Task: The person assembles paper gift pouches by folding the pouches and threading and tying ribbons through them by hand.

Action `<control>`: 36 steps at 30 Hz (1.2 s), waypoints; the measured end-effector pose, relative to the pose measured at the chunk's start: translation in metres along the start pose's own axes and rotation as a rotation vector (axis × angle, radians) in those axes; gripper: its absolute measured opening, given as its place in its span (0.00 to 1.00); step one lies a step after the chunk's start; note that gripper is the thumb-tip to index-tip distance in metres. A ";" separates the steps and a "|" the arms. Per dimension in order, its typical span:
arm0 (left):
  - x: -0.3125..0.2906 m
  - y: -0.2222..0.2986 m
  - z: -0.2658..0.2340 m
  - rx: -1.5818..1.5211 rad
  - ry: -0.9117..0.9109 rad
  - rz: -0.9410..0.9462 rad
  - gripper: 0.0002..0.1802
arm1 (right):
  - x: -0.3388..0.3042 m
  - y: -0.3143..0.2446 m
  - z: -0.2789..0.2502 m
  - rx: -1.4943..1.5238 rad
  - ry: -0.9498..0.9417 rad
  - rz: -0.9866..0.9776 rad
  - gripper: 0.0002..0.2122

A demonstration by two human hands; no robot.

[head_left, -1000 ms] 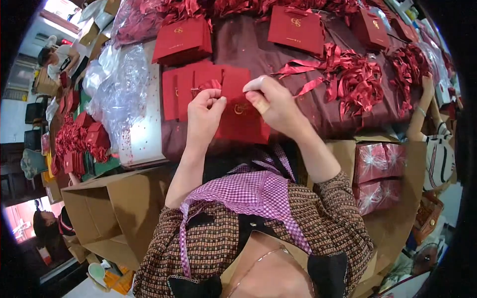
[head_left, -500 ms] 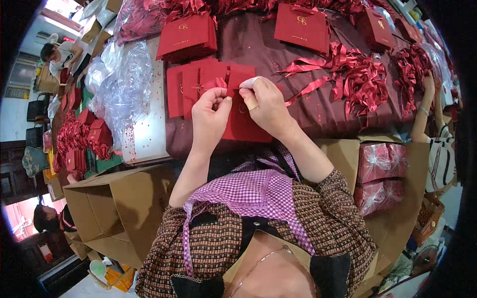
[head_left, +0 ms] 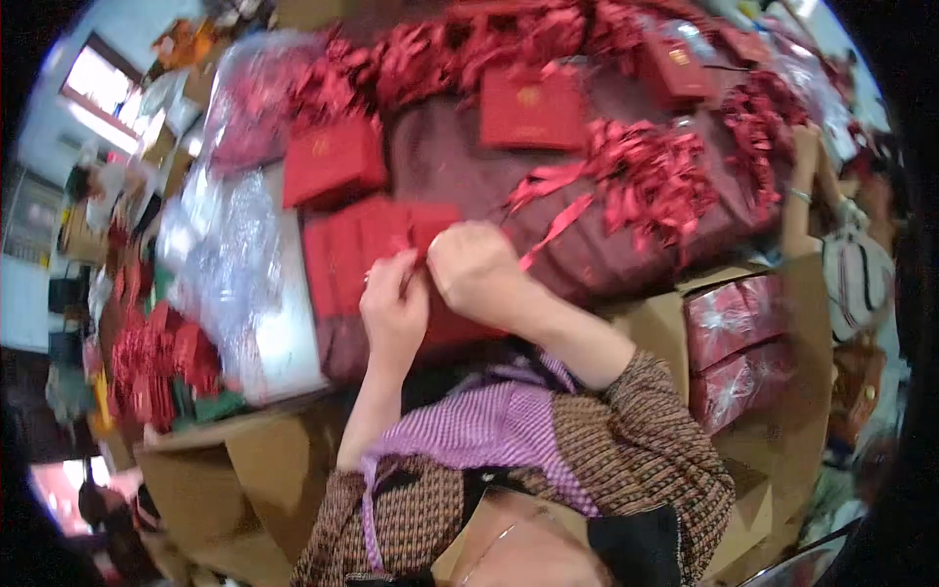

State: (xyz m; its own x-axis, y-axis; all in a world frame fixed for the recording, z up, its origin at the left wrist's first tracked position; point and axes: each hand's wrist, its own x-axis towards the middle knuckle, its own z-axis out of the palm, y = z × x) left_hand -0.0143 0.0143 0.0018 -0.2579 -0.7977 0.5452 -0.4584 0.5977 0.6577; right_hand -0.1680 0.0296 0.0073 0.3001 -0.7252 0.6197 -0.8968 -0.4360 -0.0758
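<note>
My left hand (head_left: 396, 308) and my right hand (head_left: 477, 272) are close together over overlapping flat red card pieces (head_left: 337, 259) on the dark red tablecloth. The left thumb and fingers are pinched, with a bit of shiny red ribbon (head_left: 400, 244) at their tips. Curled inward, my right hand shows its back and hides what its fingers hold. Motion blurs both hands. Under my wrists, part of a red piece (head_left: 455, 323) shows near the table edge.
Red stacks with gold marks (head_left: 335, 166) (head_left: 531, 110) stand beyond my hands. A heap of red ribbons (head_left: 650, 181) lies to the right, clear plastic wrap (head_left: 230, 245) to the left. Cardboard boxes (head_left: 279, 470) flank me; the right one contains wrapped red packs (head_left: 738, 328). A co-worker's arm (head_left: 804, 191) reaches in at far right.
The whole view has swung, shifting the table's things left and tilting them. My right hand has turned, its back now facing up and its fingers hidden. Both hands stay close together.
</note>
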 end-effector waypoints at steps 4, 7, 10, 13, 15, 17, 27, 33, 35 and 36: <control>-0.004 0.004 0.006 -0.020 -0.043 0.059 0.12 | -0.005 0.010 0.002 0.649 0.000 0.393 0.06; -0.005 0.018 0.001 -0.148 -0.072 -0.161 0.16 | -0.002 0.010 -0.014 0.715 -0.087 0.399 0.06; -0.005 0.006 -0.002 -0.216 -0.125 -0.143 0.17 | -0.002 0.012 -0.018 0.643 -0.183 0.382 0.07; 0.002 0.004 -0.004 -0.303 -0.169 -0.144 0.14 | -0.004 0.015 -0.028 0.639 -0.198 0.393 0.07; 0.004 0.000 -0.005 -0.482 -0.197 -0.214 0.13 | -0.006 0.016 -0.032 0.674 -0.192 0.388 0.06; 0.004 -0.003 -0.008 -0.464 -0.245 -0.219 0.13 | -0.008 0.017 -0.034 0.721 -0.188 0.399 0.07; 0.005 0.001 -0.001 -0.096 -0.124 0.156 0.07 | -0.011 0.010 -0.034 0.768 -0.174 0.339 0.05; 0.009 0.006 -0.002 -0.042 -0.143 0.150 0.05 | -0.006 0.016 -0.048 0.859 -0.326 0.433 0.09; 0.010 0.006 -0.004 -0.034 -0.130 0.137 0.05 | -0.006 0.017 -0.048 0.933 -0.279 0.477 0.09; 0.009 0.006 -0.005 -0.063 -0.149 0.099 0.05 | -0.008 0.017 -0.046 0.940 -0.287 0.469 0.09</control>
State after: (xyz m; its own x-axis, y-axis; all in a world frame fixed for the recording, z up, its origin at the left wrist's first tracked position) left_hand -0.0152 0.0109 0.0135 -0.4239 -0.7352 0.5289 -0.3719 0.6738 0.6385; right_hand -0.2008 0.0518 0.0370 0.1668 -0.9700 0.1771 -0.3714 -0.2282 -0.9000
